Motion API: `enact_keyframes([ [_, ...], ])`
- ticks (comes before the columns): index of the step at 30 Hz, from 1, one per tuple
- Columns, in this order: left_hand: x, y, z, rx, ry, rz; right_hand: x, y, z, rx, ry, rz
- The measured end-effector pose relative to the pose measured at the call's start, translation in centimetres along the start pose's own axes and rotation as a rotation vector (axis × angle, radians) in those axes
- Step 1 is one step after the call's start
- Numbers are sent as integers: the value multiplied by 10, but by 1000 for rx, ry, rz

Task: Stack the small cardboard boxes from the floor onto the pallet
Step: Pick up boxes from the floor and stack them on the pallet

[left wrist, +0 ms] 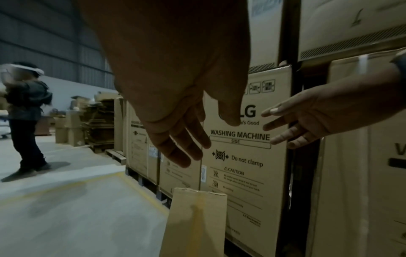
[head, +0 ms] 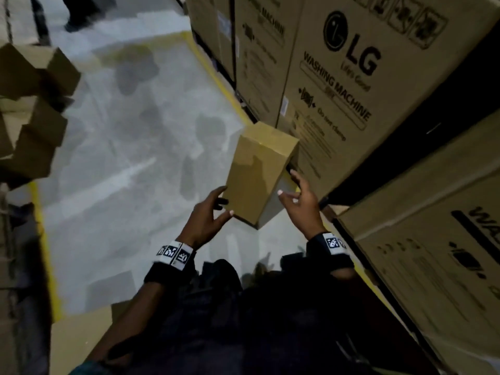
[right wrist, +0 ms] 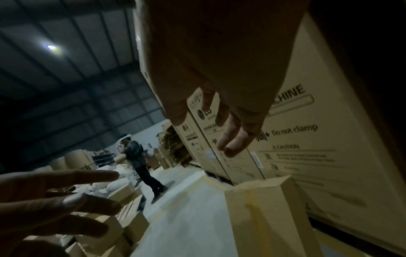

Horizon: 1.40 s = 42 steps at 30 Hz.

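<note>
Head view puts our left hand (head: 208, 212) with its fingers spread and straight against the near left edge of the small cardboard box (head: 257, 174), while our right hand (head: 301, 204) floats loose and unclenched just off the box's right side, gripping nothing. Each wrist carries a black band (head: 173, 255) with square printed markers. That box is a tall, narrow block of plain matte brown cardboard, standing on the pale, blotchy concrete floor (head: 135, 147) hard by a wall of big washing machine cartons (head: 351, 85), smooth-faced and printed in black lettering. From our left wrist, we see a strip of tape running down the box's top face (left wrist: 197, 208) and dark pallet blocks (left wrist: 140, 179) under the cartons. A painted yellow line (head: 213, 77) runs along the floor beside them. Farther left sit other small brown boxes (head: 32, 112), blurred. Across the hall stands another person (left wrist: 26, 118) in dark clothes.
</note>
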<state>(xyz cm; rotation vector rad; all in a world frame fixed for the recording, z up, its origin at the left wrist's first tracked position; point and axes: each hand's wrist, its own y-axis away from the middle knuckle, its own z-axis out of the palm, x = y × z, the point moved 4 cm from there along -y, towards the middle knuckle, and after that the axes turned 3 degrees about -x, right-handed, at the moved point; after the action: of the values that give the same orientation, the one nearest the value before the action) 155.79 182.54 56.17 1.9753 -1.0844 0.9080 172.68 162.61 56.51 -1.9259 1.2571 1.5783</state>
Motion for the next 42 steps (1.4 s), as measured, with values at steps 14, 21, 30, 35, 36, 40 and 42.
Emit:
enact_keyframes([
  [14, -89, -349, -13, -448, -319, -7, 81, -258, 34, -18, 273, 364],
  [21, -112, -471, 19, -489, -525, -15, 125, -352, 28, -84, 307, 427],
  [30, -164, -520, 76, -440, -383, -259, 205, -408, 36, -124, 374, 527],
  [35, -190, -516, 88, -411, -170, -267, 223, -388, 40, -67, 283, 559],
  [36, -197, -514, 89, -377, -91, -276, 225, -385, 41, -53, 229, 553],
  [40, -220, -508, 94, -236, 242, -541, 230, -384, 44, -29, 111, 534],
  [42, -222, -507, 93, -176, 228, -499, 228, -385, 45, -30, 53, 521],
])
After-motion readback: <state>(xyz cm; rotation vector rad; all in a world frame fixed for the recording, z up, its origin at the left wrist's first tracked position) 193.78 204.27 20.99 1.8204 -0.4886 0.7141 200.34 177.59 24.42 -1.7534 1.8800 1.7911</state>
